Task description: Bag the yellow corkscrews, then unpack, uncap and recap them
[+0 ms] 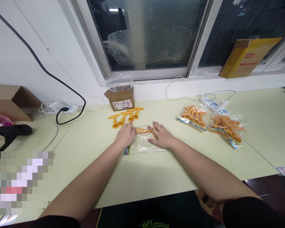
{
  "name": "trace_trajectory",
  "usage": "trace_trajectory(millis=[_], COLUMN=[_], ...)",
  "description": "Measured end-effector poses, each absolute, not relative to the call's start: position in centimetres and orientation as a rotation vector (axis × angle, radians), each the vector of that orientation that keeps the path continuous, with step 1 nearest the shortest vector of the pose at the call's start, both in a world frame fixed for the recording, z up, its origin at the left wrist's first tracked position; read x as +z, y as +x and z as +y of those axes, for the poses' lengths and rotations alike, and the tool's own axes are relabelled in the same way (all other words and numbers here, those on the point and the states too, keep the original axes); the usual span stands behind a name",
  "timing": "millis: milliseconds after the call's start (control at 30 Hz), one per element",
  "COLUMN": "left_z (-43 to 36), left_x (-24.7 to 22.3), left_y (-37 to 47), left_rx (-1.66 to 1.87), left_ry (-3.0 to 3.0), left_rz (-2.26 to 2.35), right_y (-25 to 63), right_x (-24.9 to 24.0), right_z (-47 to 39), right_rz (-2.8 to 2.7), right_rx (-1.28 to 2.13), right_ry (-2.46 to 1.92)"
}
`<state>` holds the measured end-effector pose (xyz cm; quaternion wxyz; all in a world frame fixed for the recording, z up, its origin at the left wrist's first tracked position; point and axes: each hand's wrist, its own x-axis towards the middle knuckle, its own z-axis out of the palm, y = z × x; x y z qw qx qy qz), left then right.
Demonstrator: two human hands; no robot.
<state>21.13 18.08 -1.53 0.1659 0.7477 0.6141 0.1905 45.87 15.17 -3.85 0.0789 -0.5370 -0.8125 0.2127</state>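
- The pale green tabletop [137, 177] stretches beneath everything I handle.
- On it, between my two hands, a clear, flat plastic bag [142, 145] lies crinkled, touched from both sides.
- To my right sit two clear plastic bags packed with yellow-orange pieces, one nearer [192, 117] and one farther off [226, 128], just beside each other.
- Beyond my left hand stands a small brown cardboard box [122, 100] with a white label.
- My right hand [162, 136] lies palm down on the flat bag, fingers spread, thumb well away from the index finger; they press rather than wrap around anything.
- My left hand [125, 136] rests at the bag's left end, fingers close together and slightly bent; whether they pinch the film or only press it, I can't tell.
- Four loose yellow-orange, T-shaped plastic pieces [114, 121] lie in a row before the box, near my left fingertips.
- One more yellow-orange plastic piece [143, 130] lies along the flat bag's upper part, between my hands, its right end partly hidden under my right fingers.
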Motion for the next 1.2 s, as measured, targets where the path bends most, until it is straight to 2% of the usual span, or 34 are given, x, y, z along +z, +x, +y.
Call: trace_trajectory(millis=[267, 633, 800, 1033, 1200], left_z=[22.0, 21.6, 23.5, 28.4, 29.6], left_x=[-1.1, -2.5, 0.3, 1.4, 0.9], left_y=[19.6, 18.7, 19.2, 24.2, 25.9], left_rx=[0.789, 0.981, 0.859, 0.150, 0.146], left_ry=[1.411, 1.887, 2.338, 2.560, 2.518], left_rz=[1.496, 1.594, 1.842, 1.864, 1.904], right_y=[46.2, 46.4, 46.4, 46.5, 47.4], right_x=[-3.5, -3.3, -3.5, -3.4, -2.1], right_z=[15.2, 15.4, 15.4, 14.9, 14.7], right_rz=[-2.441, -2.445, -2.435, -2.382, -2.159], right_rx=[0.652, 0.694, 0.691, 0.610, 0.456], right_ry=[-1.574, -1.556, -1.555, -1.458, -1.363])
